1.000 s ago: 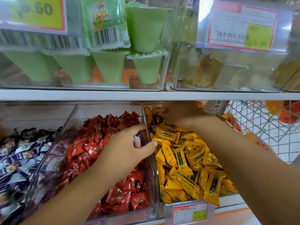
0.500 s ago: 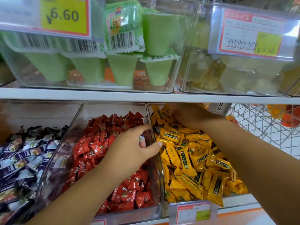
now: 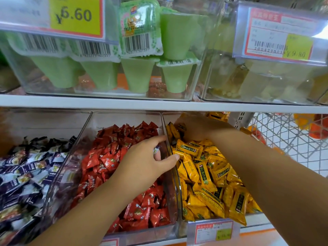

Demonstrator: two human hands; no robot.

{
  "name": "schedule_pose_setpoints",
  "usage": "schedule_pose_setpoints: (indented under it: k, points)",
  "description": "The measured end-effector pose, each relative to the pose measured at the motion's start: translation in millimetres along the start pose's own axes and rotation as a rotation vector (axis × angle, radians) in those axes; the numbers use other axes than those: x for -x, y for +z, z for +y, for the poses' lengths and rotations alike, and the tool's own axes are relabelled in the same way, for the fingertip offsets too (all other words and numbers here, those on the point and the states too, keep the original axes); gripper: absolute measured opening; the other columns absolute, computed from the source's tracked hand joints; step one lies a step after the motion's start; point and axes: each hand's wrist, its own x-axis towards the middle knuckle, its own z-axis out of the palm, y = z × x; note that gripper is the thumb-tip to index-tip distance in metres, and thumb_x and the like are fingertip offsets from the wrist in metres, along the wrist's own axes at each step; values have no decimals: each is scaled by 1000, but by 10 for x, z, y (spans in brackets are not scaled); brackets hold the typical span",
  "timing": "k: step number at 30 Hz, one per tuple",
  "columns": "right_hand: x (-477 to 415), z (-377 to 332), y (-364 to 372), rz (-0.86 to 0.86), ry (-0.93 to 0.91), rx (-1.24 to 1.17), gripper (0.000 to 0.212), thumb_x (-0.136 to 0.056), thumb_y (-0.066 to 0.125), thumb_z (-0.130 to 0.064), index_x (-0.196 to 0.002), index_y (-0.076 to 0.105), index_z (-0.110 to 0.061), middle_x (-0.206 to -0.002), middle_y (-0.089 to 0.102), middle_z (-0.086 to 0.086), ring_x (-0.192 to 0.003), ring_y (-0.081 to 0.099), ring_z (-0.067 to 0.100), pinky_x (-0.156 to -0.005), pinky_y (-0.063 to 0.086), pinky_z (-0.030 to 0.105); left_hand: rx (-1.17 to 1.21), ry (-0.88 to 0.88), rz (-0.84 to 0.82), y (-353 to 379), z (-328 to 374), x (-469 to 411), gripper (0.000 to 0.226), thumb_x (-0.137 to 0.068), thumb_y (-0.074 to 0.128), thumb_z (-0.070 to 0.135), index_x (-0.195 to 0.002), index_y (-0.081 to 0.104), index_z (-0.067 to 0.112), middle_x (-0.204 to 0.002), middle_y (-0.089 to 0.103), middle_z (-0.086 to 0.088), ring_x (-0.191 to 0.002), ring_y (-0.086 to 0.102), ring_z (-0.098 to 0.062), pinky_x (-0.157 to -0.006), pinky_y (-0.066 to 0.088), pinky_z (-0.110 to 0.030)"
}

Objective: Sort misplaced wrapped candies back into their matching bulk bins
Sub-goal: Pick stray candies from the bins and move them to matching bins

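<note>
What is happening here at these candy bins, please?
A person is sorting wrapped candies in a shop. The left hand hovers over the red candies and pinches a small pale wrapped candy, close to the yellow candies. The right hand reaches into the back of the yellow pile. Its fingers are hidden there, so I cannot tell whether it holds anything.

Left hand [image 3: 147, 160] palm-down, fingers curled round a small wrapped candy [image 3: 156, 150]; right hand [image 3: 193, 128] farther forward, fingers hidden.
</note>
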Motion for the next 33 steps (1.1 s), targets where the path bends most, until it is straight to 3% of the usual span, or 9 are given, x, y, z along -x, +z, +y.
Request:
schedule_pose_setpoints:
  k: [5, 9, 11, 15, 18, 22, 27, 30, 33]
  points:
    - [-3, -15, 153, 177, 9, 120, 22, -89, 54, -16, -79, 57, -35, -110, 45, 2, -117, 43, 28, -75, 37, 35, 6, -5, -8, 7, -13, -5, 56, -81, 63, 54, -134, 48, 44, -67, 54, 19, -78, 57, 13, -78, 40, -6]
    - [22, 85, 197, 243, -16, -23, 17, -87, 56, -17, -79, 60, -32, -103, 50, -1, -114, 45, 24, -79, 39, 34, -2, -16, -3, -2, -17, -5, 57, -80, 64, 54, -133, 48, 44, -72, 54, 14, -79, 59, 7, -76, 38, -5]
    - [89, 150, 158, 261, -5, -152, 17, -86, 61, -24, -97, 67, -36, -111, 58, -5, -115, 48, 22, -91, 44, 36, -22, -2, -14, -13, 0, -16, 52, -80, 64, 54, -130, 48, 47, -69, 52, 12, -64, 55, 10, -65, 39, -7]
    - [375, 178, 33, 319, 40, -456, 12, -84, 70, -28, -94, 68, -35, -97, 59, -14, -93, 53, 8, -68, 37, 11, -51, 33, -5, -14, 16, -45, 32, -80, 65, 54, -103, 44, 64, -71, 52, 9, -51, 49, 7, -52, 35, -11]
    - [606, 132, 22, 421, 93, -598, 11, -85, 70, -27, -84, 65, -36, -92, 61, -17, -87, 56, 5, -66, 37, 5, -84, 44, 57, 12, 22, -77, 45, -80, 65, 53, -123, 49, 51, -72, 53, 10, -55, 50, 9, -50, 31, -11]
    - [829, 18, 82, 479, 100, -831, 10, -86, 71, -25, -91, 66, -32, -83, 64, -21, -69, 58, -12, -59, 41, 3, -51, 73, 123, 51, 81, -109, 40, -82, 64, 52, -121, 53, 48, -76, 52, 10, -60, 50, 3, -59, 42, -20]
    - [934, -114, -39, 428, 100, -908, 12, -86, 69, -31, -98, 70, -29, -91, 72, -13, -87, 66, 3, -80, 50, 21, 13, 134, 110, 123, 198, -132, 42, -87, 63, 44, -128, 57, 37, -108, 59, 19, -103, 57, -4, -94, 50, -33]
    - [977, -138, -46, 352, 41, -944, 12, -85, 69, -32, -97, 70, -28, -86, 73, -10, -78, 65, -1, -80, 50, 22, 26, 169, 129, 159, 189, -180, 30, -88, 65, 37, -117, 64, 30, -106, 64, 8, -98, 60, -9, -87, 51, -37]
    - [980, -192, -15, 285, 3, -953, 10, -87, 67, -28, -95, 72, -25, -88, 73, -1, -73, 63, 0, -78, 50, 24, 67, 167, 44, 138, 184, -144, 12, -90, 62, 34, -101, 67, 35, -85, 67, 14, -79, 61, 0, -69, 48, -21]
